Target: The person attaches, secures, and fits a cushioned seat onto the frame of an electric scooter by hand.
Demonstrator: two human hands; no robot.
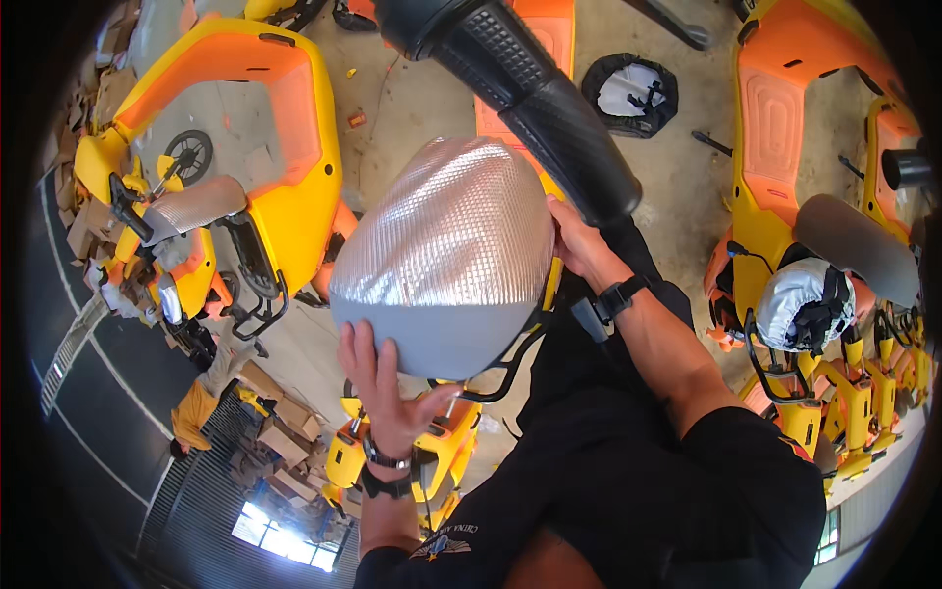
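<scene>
A scooter seat under a silver-and-grey quilted seat cover (pixel 444 240) sits directly before me, its grey band facing my body. My left hand (pixel 381 388) rests against the near left side of that grey band, its fingers spread and thumb sticking out. At the far right edge of the cover, my right hand (pixel 581 240) grips the rim; its fingertips are partly hidden at the edge. A black handlebar grip (pixel 574 142) passes above and beyond the seat. Under the near edge runs a black tubular rail (pixel 510 368).
Yellow-and-orange scooters stand to the left (pixel 329 147) and right (pixel 751 196). A black-rimmed silver cover (pixel 630 90) lies on the concrete floor ahead. Another seat at right wears a silver cover (pixel 807 304). Cardboard boxes (pixel 285 440) and a person in a yellow top (pixel 194 417) are at lower left.
</scene>
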